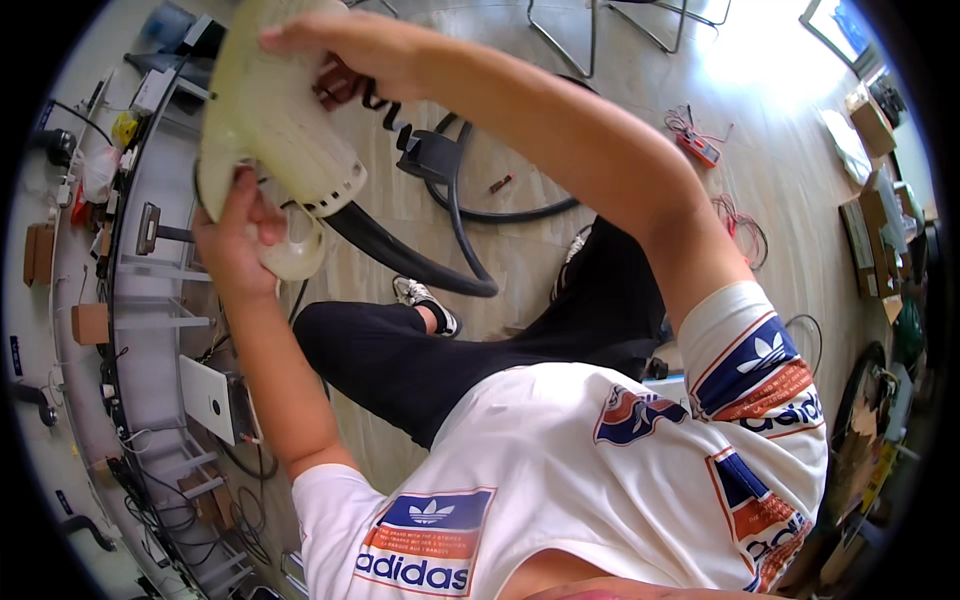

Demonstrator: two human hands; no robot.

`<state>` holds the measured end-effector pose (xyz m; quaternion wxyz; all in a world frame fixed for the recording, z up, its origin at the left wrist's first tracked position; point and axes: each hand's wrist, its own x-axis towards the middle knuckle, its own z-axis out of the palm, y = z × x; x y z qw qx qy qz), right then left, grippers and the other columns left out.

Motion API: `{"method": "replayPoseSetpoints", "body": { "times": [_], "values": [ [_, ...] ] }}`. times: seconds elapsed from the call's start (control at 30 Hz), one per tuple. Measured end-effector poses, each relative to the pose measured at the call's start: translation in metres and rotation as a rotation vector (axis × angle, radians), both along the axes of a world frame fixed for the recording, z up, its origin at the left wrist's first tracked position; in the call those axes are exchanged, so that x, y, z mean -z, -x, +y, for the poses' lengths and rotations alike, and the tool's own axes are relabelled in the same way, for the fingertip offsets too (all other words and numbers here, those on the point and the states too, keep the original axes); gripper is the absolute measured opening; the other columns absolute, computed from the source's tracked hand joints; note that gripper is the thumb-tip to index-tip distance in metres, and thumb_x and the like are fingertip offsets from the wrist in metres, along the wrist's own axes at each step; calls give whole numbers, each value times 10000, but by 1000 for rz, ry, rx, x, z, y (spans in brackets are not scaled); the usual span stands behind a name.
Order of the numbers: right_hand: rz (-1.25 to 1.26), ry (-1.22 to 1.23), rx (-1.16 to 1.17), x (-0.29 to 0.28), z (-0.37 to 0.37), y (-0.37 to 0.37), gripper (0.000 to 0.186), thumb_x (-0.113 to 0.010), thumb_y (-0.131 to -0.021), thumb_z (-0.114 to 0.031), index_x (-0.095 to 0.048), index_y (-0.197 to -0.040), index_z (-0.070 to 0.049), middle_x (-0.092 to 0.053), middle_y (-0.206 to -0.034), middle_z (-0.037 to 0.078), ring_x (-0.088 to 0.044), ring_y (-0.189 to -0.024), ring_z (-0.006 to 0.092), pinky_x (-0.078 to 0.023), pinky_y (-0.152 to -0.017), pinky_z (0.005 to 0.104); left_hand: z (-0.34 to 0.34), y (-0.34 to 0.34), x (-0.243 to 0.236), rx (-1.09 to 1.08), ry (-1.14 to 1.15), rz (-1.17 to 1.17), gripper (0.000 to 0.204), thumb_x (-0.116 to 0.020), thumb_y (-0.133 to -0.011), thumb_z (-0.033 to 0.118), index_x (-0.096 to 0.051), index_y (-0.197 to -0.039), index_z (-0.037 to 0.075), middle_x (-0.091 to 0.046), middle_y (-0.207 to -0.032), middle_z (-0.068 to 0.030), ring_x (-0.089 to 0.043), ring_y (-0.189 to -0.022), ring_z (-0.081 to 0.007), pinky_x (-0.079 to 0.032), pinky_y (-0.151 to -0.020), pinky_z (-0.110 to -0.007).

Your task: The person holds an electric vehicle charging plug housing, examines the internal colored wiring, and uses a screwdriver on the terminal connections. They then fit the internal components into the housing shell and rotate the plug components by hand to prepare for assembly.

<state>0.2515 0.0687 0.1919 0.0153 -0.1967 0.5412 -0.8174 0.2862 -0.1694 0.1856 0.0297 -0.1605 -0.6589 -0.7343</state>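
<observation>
Up at the top left I hold a large, rounded, cream-coloured plastic housing [265,120], tilted, with small slots at its lower end. My left hand [245,225] grips its lower left side, its fingers bent beside a cream loop-shaped part [297,252]. Across the housing's upper part lies my right hand [355,50], its fingers partly hidden. A dark red piece [340,84] and a black coiled cord [385,107] show just below this hand. From the housing's lower end runs a thick black cable [415,258], bending back up towards a black bracket-like piece [437,155].
Along the left stands a long bench [75,290] with cables, small boxes and a metal frame. A white box-shaped unit [208,398] sits below. On the floor lie a red meter [700,150] with leads and a small red-and-black item [501,183]. Cardboard boxes [872,230] stand at right.
</observation>
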Motion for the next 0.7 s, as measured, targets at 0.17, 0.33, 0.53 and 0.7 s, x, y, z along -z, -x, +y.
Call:
{"method": "replayPoseSetpoints", "body": {
  "times": [0.17, 0.33, 0.53, 0.7],
  "values": [
    [-4, -96, 80, 58, -18, 30, 636, -781, -789, -544, -687, -1149, -27, -685, -1037, 76, -654, -845, 152, -512, -679, 255, -16, 58, 63, -273, 235, -1, 217, -772, -853, 176, -636, -939, 32, -615, -691, -41, -526, -472, -121, -399, -443, -263],
    [105, 1, 115, 104, -37, 41, 656, -891, -732, -392, -621, -1199, -21, -689, -1098, 101, -666, -974, 202, -549, -807, 323, -19, 81, 104, -437, 482, 146, 210, -748, -847, 184, -644, -924, 18, -626, -686, -52, -569, -488, -124, -444, -478, -278],
    [178, 101, 78, 138, -48, 45, 747, -890, -756, -345, -521, -1321, -24, -653, -1216, 137, -644, -1118, 233, -528, -927, 362, -16, 104, 133, -573, 732, 205, 352, -799, -775, 272, -693, -993, 18, -743, -948, -140, -714, -883, -261, -524, -790, -354],
    [151, 52, 110, 160, -33, 45, 826, -871, -765, -324, -439, -1385, 10, -639, -1228, 156, -648, -1112, 253, -555, -889, 384, -5, 105, 154, -546, 709, 129, 353, -809, -767, 259, -709, -1001, 13, -743, -938, -136, -713, -863, -239, -523, -771, -341]
  ]
}}
